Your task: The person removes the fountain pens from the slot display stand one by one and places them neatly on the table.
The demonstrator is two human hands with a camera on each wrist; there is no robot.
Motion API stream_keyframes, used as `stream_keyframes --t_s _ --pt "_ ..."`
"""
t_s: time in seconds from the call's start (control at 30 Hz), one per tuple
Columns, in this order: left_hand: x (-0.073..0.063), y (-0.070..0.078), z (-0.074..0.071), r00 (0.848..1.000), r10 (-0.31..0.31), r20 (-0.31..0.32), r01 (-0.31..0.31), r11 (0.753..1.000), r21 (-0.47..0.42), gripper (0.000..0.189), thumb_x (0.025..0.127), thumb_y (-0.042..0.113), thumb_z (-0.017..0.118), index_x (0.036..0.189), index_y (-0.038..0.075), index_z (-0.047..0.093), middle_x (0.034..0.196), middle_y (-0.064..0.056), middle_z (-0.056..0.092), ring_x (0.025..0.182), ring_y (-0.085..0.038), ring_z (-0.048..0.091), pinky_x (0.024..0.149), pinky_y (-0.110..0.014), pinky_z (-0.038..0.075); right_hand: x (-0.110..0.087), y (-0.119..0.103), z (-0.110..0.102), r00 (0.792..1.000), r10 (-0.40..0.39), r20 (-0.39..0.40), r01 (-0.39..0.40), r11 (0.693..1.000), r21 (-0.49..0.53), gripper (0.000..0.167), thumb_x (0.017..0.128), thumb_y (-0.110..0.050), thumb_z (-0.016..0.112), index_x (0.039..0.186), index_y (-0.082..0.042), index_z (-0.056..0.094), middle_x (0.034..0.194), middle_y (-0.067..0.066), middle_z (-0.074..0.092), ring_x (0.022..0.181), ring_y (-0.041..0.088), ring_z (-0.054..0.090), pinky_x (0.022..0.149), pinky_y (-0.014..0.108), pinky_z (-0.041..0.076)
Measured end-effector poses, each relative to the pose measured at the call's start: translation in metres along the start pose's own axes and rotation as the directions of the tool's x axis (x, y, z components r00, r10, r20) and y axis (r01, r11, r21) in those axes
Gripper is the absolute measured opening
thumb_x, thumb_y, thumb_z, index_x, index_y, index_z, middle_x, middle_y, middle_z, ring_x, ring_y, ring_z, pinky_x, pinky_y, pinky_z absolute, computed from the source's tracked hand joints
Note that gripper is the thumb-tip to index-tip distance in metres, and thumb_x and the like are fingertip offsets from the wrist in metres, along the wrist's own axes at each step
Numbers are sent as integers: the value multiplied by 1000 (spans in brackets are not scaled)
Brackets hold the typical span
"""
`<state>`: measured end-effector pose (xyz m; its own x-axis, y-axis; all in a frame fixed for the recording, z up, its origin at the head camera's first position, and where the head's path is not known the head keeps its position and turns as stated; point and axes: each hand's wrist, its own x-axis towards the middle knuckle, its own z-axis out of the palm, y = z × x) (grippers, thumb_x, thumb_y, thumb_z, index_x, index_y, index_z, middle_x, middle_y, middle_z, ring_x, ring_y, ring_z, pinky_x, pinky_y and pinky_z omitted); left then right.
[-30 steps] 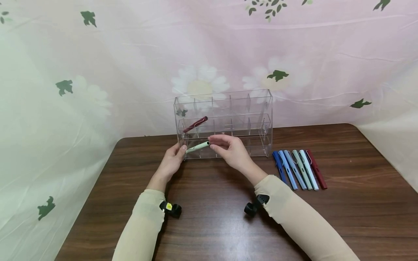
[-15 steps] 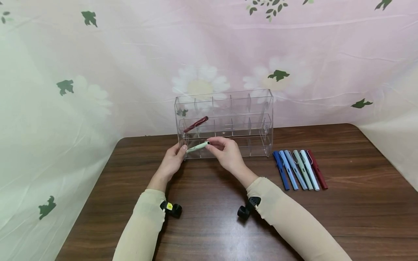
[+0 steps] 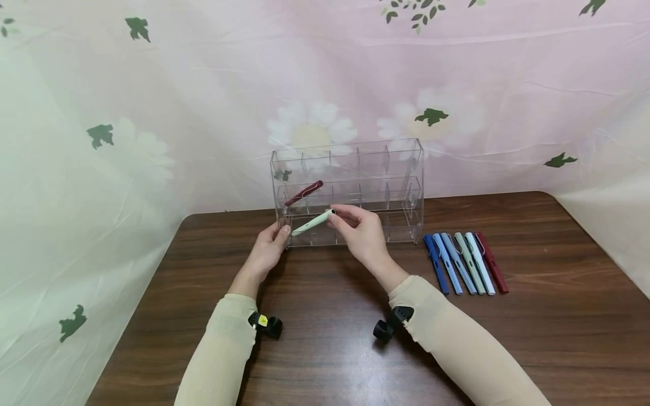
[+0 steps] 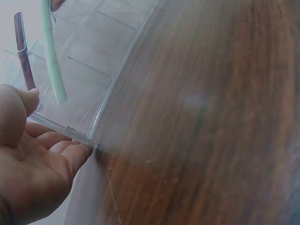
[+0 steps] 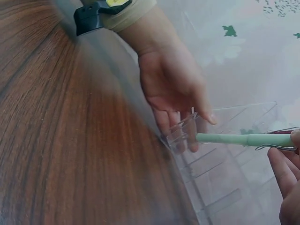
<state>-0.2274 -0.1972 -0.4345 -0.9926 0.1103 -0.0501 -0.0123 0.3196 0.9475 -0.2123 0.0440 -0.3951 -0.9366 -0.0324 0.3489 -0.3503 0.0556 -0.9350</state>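
Note:
My left hand (image 3: 265,252) grips the left end of a clear acrylic pen rack (image 3: 419,197), thumb at the front and the other fingers around the side wall. A pale green pen (image 3: 311,224) is pinched at its capped end between the thumb and fingers of my right hand (image 3: 364,239). It slants down to the left in front of the rack's lowest tier, its free end close to my left thumb. In the right wrist view the metal clip (image 5: 276,147) shows beside the right fingertips. A dark red pen (image 3: 304,193) leans inside the rack's left compartment, one tier higher.
Right of the rack several pens lie side by side on the brown wooden table (image 3: 325,349): dark blue (image 3: 437,265), lighter blues, sage green (image 3: 470,264), pale blue (image 3: 481,264) and dark red (image 3: 491,263). A flowered cloth (image 3: 213,113) hangs behind the table.
My right fingers, apart from the pale green pen at first, have closed on its capped end. They have since raised the pen slightly up and to the right. My left hand keeps its place.

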Motion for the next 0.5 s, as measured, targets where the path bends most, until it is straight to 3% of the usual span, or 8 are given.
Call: stream_keyframes --t_s 0.3,0.5 --pt "1 1 -1 1000 -12 -3 12 1000 4 54 118 26 44 165 0 39 169 -24 43 158 -38 39 132 -55 33 3 -10 -17 995 -74 -63 78 995 66 25 99 2 75 123 10 76 115 32 78 85 6 81 83 25 66" --pt "2 0 -1 1000 -22 7 22 1000 -1 56 118 28 44 166 0 38 170 -24 42 159 -38 39 132 -54 32 3 -19 -32 989 -100 -109 108 991 73 25 100 3 73 124 10 75 116 33 77 85 3 79 84 29 67"
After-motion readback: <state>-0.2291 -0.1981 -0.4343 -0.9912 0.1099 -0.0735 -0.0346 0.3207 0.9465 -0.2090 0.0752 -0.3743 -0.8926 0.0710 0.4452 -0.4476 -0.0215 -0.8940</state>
